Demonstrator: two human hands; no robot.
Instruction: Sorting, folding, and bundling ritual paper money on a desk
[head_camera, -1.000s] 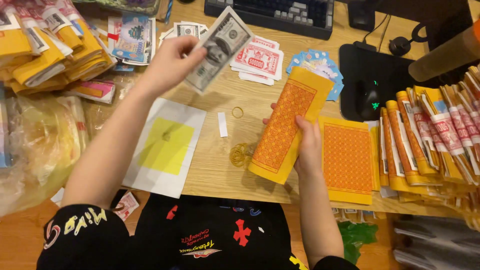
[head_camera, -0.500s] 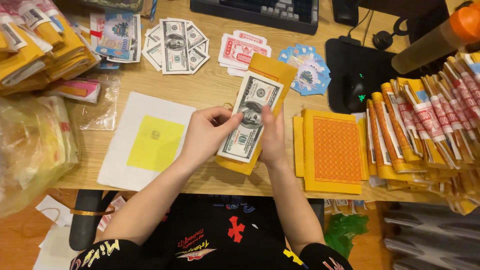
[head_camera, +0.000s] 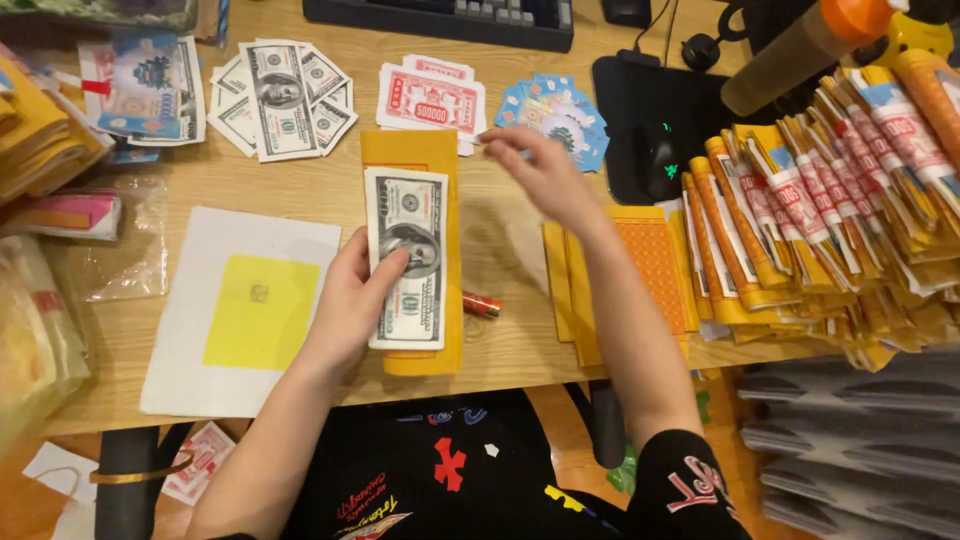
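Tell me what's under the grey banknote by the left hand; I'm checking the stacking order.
A yellow-orange paper sheet lies under the banknote, showing above, right and below. The left hand presses the note; anything beneath the sheet is hidden.
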